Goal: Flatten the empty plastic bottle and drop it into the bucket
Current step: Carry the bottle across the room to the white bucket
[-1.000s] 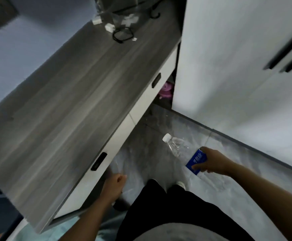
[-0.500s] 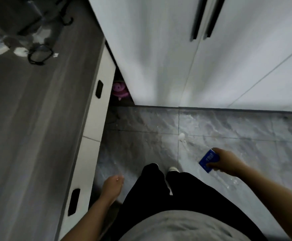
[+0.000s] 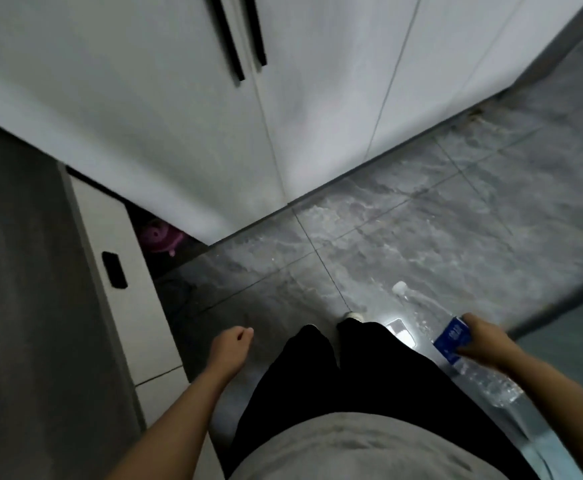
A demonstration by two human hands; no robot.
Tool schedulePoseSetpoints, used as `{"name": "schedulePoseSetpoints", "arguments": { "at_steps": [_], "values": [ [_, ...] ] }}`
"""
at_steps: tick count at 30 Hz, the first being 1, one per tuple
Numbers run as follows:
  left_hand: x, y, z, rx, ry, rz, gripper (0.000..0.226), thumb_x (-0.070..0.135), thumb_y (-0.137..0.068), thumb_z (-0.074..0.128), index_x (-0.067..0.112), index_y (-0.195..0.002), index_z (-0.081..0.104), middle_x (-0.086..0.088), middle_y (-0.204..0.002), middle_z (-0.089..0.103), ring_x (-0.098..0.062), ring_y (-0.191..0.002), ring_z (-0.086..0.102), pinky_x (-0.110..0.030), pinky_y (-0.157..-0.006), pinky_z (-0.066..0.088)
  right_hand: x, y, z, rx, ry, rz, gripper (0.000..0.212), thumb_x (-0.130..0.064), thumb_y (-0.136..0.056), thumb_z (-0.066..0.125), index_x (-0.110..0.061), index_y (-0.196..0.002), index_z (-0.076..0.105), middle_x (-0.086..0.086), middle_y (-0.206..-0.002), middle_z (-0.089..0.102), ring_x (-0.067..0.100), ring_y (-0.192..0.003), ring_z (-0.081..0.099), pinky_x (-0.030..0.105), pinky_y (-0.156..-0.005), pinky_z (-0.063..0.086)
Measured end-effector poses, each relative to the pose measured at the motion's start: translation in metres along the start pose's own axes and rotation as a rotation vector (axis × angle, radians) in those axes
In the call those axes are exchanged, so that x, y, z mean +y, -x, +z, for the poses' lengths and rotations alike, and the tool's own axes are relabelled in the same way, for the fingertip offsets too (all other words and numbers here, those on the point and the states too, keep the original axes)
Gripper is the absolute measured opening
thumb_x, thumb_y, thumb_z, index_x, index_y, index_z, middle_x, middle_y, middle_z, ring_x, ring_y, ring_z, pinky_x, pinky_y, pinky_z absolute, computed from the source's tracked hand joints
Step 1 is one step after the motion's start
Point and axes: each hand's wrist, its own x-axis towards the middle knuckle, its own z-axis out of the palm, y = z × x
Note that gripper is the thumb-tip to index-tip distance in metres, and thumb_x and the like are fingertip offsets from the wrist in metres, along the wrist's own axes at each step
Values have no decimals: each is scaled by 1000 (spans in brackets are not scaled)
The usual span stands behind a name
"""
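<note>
Empty plastic bottle (image 3: pixel 451 336), unflattened and capped, near right above the floor (image 3: pixel 421 237): fingers (image 3: pixel 467 349) of your right hand (image 3: pixel 486 342) wrap its middle, left hand (image 3: pixel 233 344) loosely curled, idle; risk: trapped air may resist your squeeze, and no bucket shows.

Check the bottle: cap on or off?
On. A white cap sits on the neck of the bottle, which the right hand grips around its blue label.

Clear plastic bottle (image 3: pixel 418 308) with glossy blue label (image 3: pixel 451 337); polished marbled grey floor tiles (image 3: pixel 421 230); matt white cabinet doors (image 3: pixel 151 109).
</note>
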Motion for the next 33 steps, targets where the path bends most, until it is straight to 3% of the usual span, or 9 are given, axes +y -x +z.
{"name": "schedulePoseSetpoints", "arguments": {
  "at_steps": [5,9,13,16,21,25,27,30,33],
  "values": [
    [37,-23,6,-98,-152,67,33,22,-94,43,1,-77,62,-26,-93,68,-34,-88,62,-36,-75,46,39,11,27,-17,-107,57,28,-17,-78,71,-14,-94,48,18,-119,65,28,-111,61,29,-85,46],
    [68,-36,18,-150,-227,101,33,22,-94,43,5,-70,59,-18,-80,64,-34,-84,62,-32,-70,40,65,10,30,-4,-304,130,56,-18,-74,77,-4,-121,50,18,-124,62,30,-115,58,32,-91,45],
    [98,-45,28,-167,-296,140,36,22,-94,43,2,-69,60,-20,-79,65,-34,-82,62,-37,-69,43,86,7,21,21,-431,158,56,-13,-69,81,-4,-116,52,20,-121,63,30,-111,60,33,-88,46],
    [117,-50,31,-170,-364,160,41,20,-94,42,10,-54,47,-14,-66,57,-27,-72,55,-31,-63,34,101,4,16,60,-520,175,60,-9,-69,80,0,-120,52,19,-120,63,29,-109,60,32,-81,44],
    [161,-68,28,-165,-449,211,51,17,-94,44,21,-43,38,-1,-51,45,-22,-63,49,-30,-59,30,120,-2,15,121,-641,234,57,-11,-72,78,-3,-122,52,18,-124,63,30,-112,60,33,-88,45],
    [213,-97,24,-203,-538,288,44,18,-94,42,16,-50,42,-24,-73,64,-35,-77,62,-37,-66,43,125,-8,17,101,-707,331,62,-13,-74,76,-4,-128,46,18,-129,59,31,-118,56,34,-94,44],
    [242,-112,24,-224,-601,337,41,19,-94,41,11,-55,45,-22,-76,64,-33,-79,62,-38,-73,47,126,-10,20,96,-744,387,61,-13,-74,76,-5,-127,47,19,-127,61,31,-115,58,33,-92,44],
    [286,-133,31,-278,-617,405,43,19,-95,41,10,-54,48,-19,-70,59,-27,-74,60,-37,-67,43,127,-10,27,66,-764,464,48,-14,-77,70,-4,-119,50,22,-120,64,32,-110,61,32,-85,45],
    [335,-155,45,-299,-665,464,40,19,-95,40,-7,-77,65,-28,-88,68,-30,-85,64,-34,-69,42,133,-8,35,50,-842,529,47,-14,-80,68,-4,-121,50,23,-120,64,33,-109,61,31,-84,45]
  ]
}}
